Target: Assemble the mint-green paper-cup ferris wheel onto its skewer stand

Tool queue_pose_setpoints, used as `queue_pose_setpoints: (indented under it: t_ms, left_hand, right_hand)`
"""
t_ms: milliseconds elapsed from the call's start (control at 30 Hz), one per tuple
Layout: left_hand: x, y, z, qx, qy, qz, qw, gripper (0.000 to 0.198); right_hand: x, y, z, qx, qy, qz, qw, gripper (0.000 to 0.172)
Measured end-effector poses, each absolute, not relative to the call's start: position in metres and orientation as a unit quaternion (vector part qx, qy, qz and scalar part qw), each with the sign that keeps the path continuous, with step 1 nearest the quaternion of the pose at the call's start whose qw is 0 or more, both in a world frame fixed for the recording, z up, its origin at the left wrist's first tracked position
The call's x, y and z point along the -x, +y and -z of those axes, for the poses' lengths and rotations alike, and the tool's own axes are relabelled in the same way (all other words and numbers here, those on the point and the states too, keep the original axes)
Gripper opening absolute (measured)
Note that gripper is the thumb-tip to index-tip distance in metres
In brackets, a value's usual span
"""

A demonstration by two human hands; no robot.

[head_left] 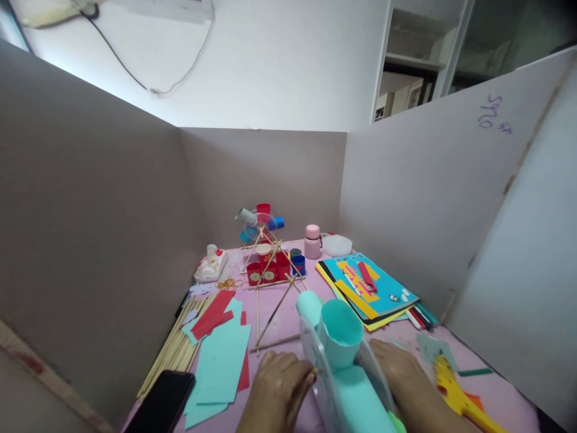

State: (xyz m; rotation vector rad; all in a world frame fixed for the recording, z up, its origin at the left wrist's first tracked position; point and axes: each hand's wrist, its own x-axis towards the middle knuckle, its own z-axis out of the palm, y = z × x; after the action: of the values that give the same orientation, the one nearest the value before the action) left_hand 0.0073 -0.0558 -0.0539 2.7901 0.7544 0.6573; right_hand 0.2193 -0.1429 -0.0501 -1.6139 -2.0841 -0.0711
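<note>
The wheel [340,356], two clear discs with teal tubes between them, is at the lower centre-right of the frame, flanked by both hands. Its discs stand on edge, their faces turned left and right, so the line through their middles runs across the picture from hand to hand. The left hand [280,388] is at the outer face of the near-left disc, its fingers drawn narrow, apparently pinching at the middle of that disc. The right hand [399,376] lies beyond the right disc; its fingertips are hidden, so I cannot tell how they are set. One tube opens upward between the discs, another leans toward the upper left, a third points to the bottom edge. The stick frame [277,343] stands on the tabletop [505,397] just up and left of the wheel, nearer the left hand. The glue gun [453,394] lies at lower right, beside the right forearm.
</note>
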Motion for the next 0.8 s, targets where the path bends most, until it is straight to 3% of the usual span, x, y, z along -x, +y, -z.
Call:
queue_pose_setpoints:
  t_ms: [267,800]
  left_hand:
    - [-0.005,-0.058,0.059,-0.914,0.264,-0.290,0.106,0.021]
    - [-0.007,-0.060,0.058,-0.931,0.242,-0.244,0.126,0.021]
  right_hand:
    - [-0.221,-0.145,0.050,0.599,-0.766,0.032,0.230,0.015]
    - [-0.217,-0.148,0.059,0.619,-0.753,0.030,0.221,0.017]
